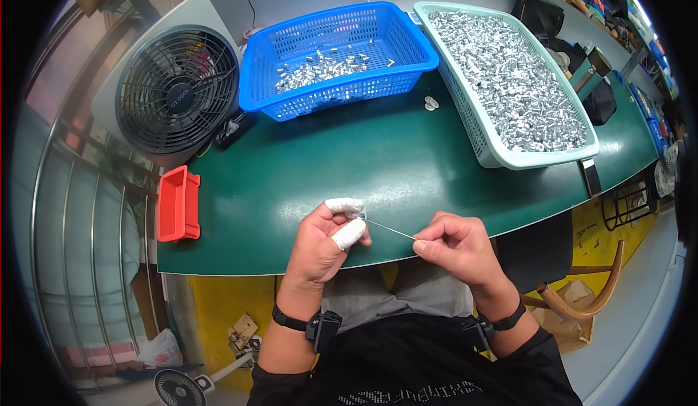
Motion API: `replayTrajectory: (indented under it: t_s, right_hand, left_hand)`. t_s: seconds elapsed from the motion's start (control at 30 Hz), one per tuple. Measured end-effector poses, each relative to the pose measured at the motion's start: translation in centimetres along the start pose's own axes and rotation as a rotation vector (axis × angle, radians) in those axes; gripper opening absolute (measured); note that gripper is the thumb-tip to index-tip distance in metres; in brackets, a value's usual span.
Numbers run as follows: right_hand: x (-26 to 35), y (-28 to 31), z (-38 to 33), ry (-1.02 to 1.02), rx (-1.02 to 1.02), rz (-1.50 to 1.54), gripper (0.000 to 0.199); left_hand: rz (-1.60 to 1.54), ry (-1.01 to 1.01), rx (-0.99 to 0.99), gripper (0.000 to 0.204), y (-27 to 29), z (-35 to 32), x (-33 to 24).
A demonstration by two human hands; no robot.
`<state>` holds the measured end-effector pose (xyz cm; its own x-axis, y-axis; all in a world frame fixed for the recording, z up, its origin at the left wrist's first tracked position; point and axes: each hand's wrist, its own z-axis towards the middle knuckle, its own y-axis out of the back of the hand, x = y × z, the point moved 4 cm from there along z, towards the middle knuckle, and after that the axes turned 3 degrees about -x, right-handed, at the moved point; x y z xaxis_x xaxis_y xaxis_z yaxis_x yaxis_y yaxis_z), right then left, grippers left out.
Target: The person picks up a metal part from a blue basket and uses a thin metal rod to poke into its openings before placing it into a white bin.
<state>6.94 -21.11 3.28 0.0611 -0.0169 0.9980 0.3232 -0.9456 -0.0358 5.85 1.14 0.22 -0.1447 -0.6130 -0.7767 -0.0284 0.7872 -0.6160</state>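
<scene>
Head view:

1. Left hand (323,240) is above the near edge of the green tabletop (305,169), its thumb and forefinger, both in white finger coverings (348,234), closed on a small shiny piece (361,217). The fingers mostly hide that piece, so its exact shape cannot be told.
2. Right hand (458,249), bare-fingered, is to the right of the left one and apart from it. Its thumb and forefinger pinch the right end of a thin rod (391,229).
3. That rod slants between the two hands, its left end reaching the shiny piece at the left fingertips; whether it goes inside cannot be told.
4. Each wrist wears a black strap.
5. On the far side, a blue perforated plastic basket (349,100) holds a loose scatter of small silvery metal cylinders (316,75).
6. Right of it, a pale green plastic basket (467,121) is heaped with many similar metal parts (509,78).
7. Small pale oval pieces (431,103) lie on the tabletop between the two baskets.
8. At the left end are a red plastic bin (193,206) and, farther back, a box fan (180,97) with a dark round grille.
9. A curved wooden chair arm (592,300) shows at the near right.
</scene>
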Motion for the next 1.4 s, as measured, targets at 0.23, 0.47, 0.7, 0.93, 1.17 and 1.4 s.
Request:
replayTrajectory:
  t_s: [0.23, 0.47, 0.7, 0.93, 1.17, 1.4]
  right_hand:
    - [2.0, -0.2, -0.7, 0.477, -0.058, -0.531, 0.006]
    - [-1.5, 0.6, -0.7, -0.165, 0.039, 0.135, 0.006]
    - [2.2, -0.3, -1.2, 0.400, -0.058, -0.448, 0.006]
    - [2.1, 0.0, -1.2, 0.366, -0.098, -0.336, 0.008]
    - [2.0, -1.7, -1.7, 0.363, -0.085, -0.315, 0.008]
    - [1.1, -1.5, -2.0, 0.345, -0.103, -0.306, 0.008]
  left_hand:
    - [0.060, 0.041, 0.050, 0.023, 0.2, 0.2, 0.0]
    - [0.235, -0.028, 0.030, 0.024, -0.3, 0.0, 0.1]
    - [0.121, 0.024, 0.045, 0.025, -0.7, 0.2, -0.4]
    - [-0.267, 0.041, 0.007, 0.025, 0.1, 0.0, 0.3]
    - [-0.436, 0.067, 0.020, 0.027, 0.0, -1.2, 1.4]
    - [-0.267, 0.102, -0.026, 0.021, -0.9, -1.7, 1.5]
